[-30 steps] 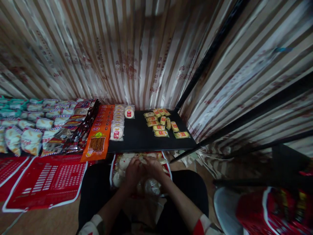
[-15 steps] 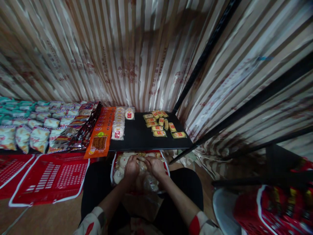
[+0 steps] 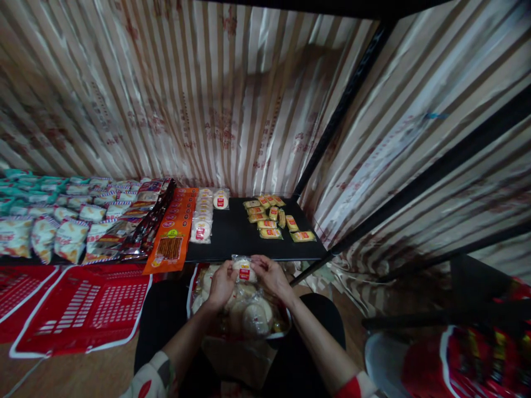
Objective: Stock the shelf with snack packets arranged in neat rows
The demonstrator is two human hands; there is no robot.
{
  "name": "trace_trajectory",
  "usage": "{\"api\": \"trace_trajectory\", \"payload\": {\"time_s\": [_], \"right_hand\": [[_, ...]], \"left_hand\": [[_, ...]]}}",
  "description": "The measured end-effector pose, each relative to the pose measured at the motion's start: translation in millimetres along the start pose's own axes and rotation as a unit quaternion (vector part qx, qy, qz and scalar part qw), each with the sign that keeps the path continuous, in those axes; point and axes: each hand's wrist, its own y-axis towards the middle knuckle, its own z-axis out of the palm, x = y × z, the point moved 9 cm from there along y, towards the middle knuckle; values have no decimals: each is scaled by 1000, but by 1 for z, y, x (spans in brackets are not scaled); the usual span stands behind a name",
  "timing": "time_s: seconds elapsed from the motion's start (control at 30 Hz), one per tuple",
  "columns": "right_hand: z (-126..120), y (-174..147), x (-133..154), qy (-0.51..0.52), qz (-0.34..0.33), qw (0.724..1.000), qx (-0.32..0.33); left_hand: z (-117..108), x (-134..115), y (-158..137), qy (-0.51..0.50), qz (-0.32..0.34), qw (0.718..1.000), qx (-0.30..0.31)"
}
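Shelf point(image 3: 232, 235) bearing yellow packets point(image 3: 270, 234) stands beyond left hand point(image 3: 223, 284) and right hand point(image 3: 271, 275), both gripping one wrapped cake point(image 3: 244, 270).

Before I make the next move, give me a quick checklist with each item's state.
1. Round packet held by left hand and right hand: ok.
2. Its red label facing the camera: ok.
3. Round packet sealed: cannot tell, too small to see.
4. Yellow packets apart from the white packets on the shelf: ok.
5. Orange packet fully on the shelf: not ok, its lower end juts past the front edge.
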Motion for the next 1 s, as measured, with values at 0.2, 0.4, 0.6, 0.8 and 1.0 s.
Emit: {"api": "trace_trajectory", "payload": {"time_s": [0.2,0.4,0.6,0.8,1.0], "right_hand": [[6,11,-7,59,-7,998,-4],[1,41,-3,33,-35,998,-50],[4,91,4,3,-38,997,-74],[13,136,1,-88,-7,993,-85],[23,175,6,-142,9,987,-79]], "left_hand": [[-16,-14,16,-10,22,999,-37],[-23,-23,42,11,25,997,-72],[-24,-42,65,103,29,989,-100],[-13,-46,86,173,46,979,-100],[-3,-39,115,186,71,973,-117]]}}
